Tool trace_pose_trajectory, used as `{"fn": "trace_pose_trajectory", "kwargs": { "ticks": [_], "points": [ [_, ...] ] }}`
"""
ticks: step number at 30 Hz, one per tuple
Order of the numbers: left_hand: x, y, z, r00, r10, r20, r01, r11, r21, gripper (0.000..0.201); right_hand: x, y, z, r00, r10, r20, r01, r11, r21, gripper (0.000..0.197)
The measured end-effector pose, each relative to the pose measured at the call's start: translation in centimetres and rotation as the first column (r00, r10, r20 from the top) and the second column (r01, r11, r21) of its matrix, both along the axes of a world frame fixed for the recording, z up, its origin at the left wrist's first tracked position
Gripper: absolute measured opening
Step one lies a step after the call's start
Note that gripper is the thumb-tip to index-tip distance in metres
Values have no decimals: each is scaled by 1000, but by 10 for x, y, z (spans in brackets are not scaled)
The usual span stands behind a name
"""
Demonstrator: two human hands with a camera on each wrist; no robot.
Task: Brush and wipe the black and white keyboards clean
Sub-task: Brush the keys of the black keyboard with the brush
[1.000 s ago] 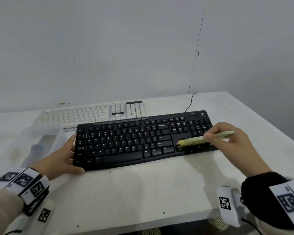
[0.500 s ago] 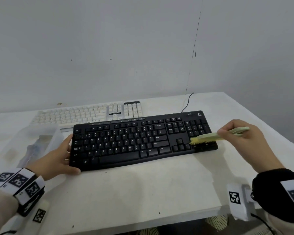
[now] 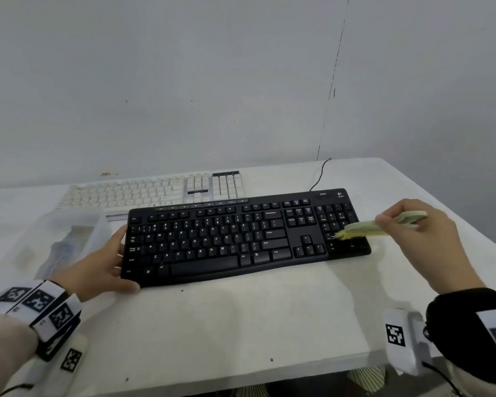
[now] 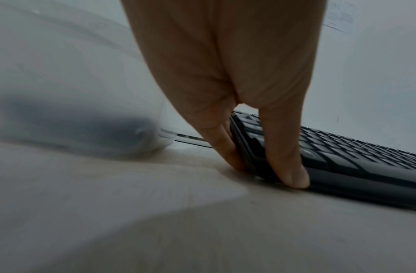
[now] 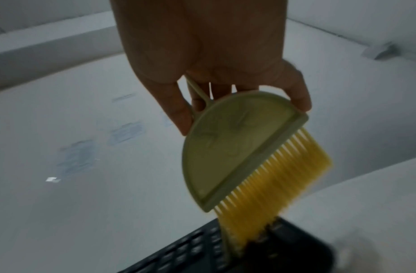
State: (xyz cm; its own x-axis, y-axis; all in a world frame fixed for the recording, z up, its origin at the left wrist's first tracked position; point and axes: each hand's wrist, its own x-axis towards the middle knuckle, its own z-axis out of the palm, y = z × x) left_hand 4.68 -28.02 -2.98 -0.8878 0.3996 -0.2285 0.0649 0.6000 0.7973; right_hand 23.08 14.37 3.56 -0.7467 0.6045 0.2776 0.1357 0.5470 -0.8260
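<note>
The black keyboard [image 3: 241,236] is lying across the white table [image 3: 241,325], near its front edge, with the white keyboard [image 3: 152,191] sitting just behind it toward the wall. The left hand [image 3: 98,267] is bracing the black keyboard's left end, its fingers [image 4: 227,146] lying straight along the side edge and its thumb [image 4: 288,166] pressing at the front left corner. The right hand [image 3: 424,245] is gripping a pale green brush [image 5: 232,147] by its handle, fingers curled round it, and the yellow bristles [image 5: 272,188] are touching the number pad at the keyboard's right end. A clear plastic bag [image 3: 60,239] is lying just left of the black keyboard, beside the left hand.
</note>
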Motion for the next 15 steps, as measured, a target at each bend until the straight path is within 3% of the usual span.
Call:
{"fn": "trace_pose_trajectory", "kwargs": {
  "ticks": [3, 6, 11, 15],
  "points": [
    [2, 1, 2, 1000, -7, 8, 7, 1000, -3, 114, -4, -46, 9, 999, 44, -14, -42, 996, 76, 18],
    [4, 4, 6, 1000, -15, 11, 15, 1000, 1, 114, -15, -102, 7, 982, 188, -16, -185, 975, 126, 2],
    [7, 4, 9, 999, -39, 6, 39, 999, -7, 113, -34, -185, -10, 877, 480, -34, -470, 870, 150, 11],
    [10, 5, 12, 998, -60, -33, 60, 998, 2, 111, -37, -233, -30, 831, 556, 6, -538, 801, 263, 24]
  ]
}}
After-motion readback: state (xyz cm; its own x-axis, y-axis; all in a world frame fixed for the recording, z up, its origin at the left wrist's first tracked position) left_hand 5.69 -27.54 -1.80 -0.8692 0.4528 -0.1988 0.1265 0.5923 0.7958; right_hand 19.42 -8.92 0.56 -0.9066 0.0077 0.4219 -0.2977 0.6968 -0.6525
